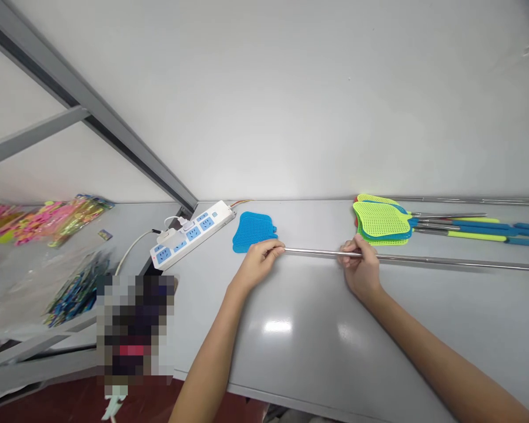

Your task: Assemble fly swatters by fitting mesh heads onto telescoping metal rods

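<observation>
A long, thin metal rod (445, 261) lies level across the front of me, running far off to the right. Its left end is pinched in the fingers of my left hand (261, 259). My right hand (362, 267) is closed around the same rod further along. Just behind my left hand rests a blue fly swatter head (252, 230) with a short stub pointing right; the hand hides its lower edge. Beyond my right hand, yellow-green, blue and red swatter heads (381, 218) are stacked, some on metal shafts with coloured handles (476, 236).
A white power strip (194, 234) with plugs and a cable sits left of the blue head. More metal rods (467, 201) lie along the wall. Colourful bagged items (57, 220) and a dark bundle (77, 291) lie left, past a grey metal frame (88, 100). One patch is pixelated.
</observation>
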A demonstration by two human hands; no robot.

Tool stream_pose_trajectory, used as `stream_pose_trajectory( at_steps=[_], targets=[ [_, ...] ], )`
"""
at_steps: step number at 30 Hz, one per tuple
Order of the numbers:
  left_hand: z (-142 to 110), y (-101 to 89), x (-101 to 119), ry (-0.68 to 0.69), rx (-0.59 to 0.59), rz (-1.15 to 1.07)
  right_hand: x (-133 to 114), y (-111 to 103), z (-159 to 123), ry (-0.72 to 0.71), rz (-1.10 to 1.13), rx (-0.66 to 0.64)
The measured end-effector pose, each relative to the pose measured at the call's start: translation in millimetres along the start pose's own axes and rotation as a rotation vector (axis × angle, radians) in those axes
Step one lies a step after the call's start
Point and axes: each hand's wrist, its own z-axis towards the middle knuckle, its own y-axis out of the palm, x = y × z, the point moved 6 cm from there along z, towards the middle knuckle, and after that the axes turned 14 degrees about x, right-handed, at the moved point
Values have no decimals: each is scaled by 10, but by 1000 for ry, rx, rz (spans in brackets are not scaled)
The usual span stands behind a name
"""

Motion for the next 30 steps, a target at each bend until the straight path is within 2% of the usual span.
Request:
stream_pose_trajectory(
  at_steps=[4, 8, 11, 15, 30],
  targets=[
    [7, -37, -21, 26, -29, 44, -114, -65, 48, -84, 123, 81],
    [-73, 110, 37, 81, -164, 106, -184, -128, 53, -113, 212, 168],
    [-144, 231, 100, 108, -224, 85, -195, -163, 43, -100, 255, 198],
    [-180, 296, 112, 96, -257, 80, -198, -188, 17, -105, 272, 198],
    [-206, 351, 82, -20, -334, -15, -171, -176, -34, -77, 314, 193]
  ],
)
